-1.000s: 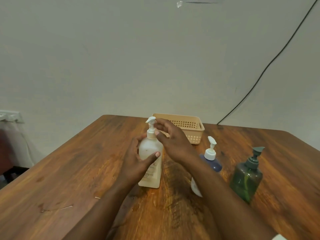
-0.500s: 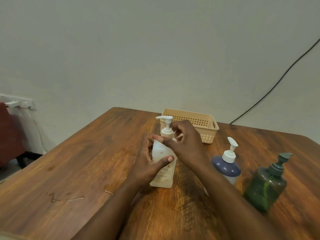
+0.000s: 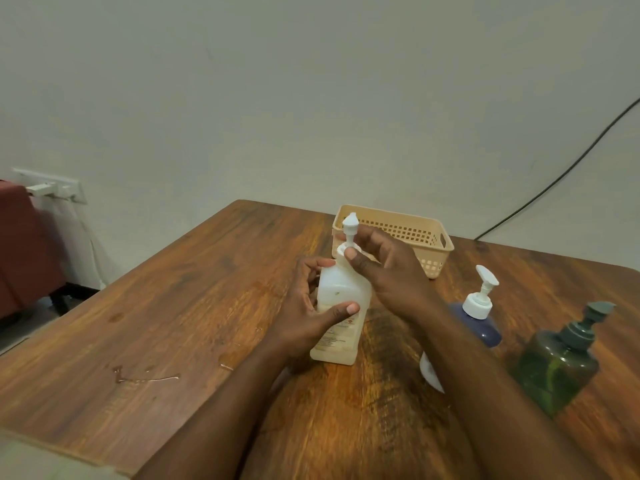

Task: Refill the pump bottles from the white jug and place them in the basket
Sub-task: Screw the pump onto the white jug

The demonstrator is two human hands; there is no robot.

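A white square pump bottle (image 3: 341,296) stands upright on the wooden table (image 3: 194,306). My left hand (image 3: 308,313) wraps around its body. My right hand (image 3: 388,271) pinches the white pump collar (image 3: 348,249) at its neck, with the pump head (image 3: 350,223) sticking up above my fingers. To the right stand a blue-and-white pump bottle (image 3: 479,317), partly hidden by my right forearm, and a dark green pump bottle (image 3: 557,365). A beige slotted basket (image 3: 415,233) sits behind my hands. No white jug is in view.
A few wet streaks (image 3: 145,375) lie on the table's left front. A black cable (image 3: 561,174) runs down the wall at the right. A dark red chair (image 3: 24,244) and a white wall socket (image 3: 52,188) are off the table's left edge.
The pump head has turned from pointing left to facing me as my right hand twists the collar. My left hand keeps its hold. The camera has shifted slightly.
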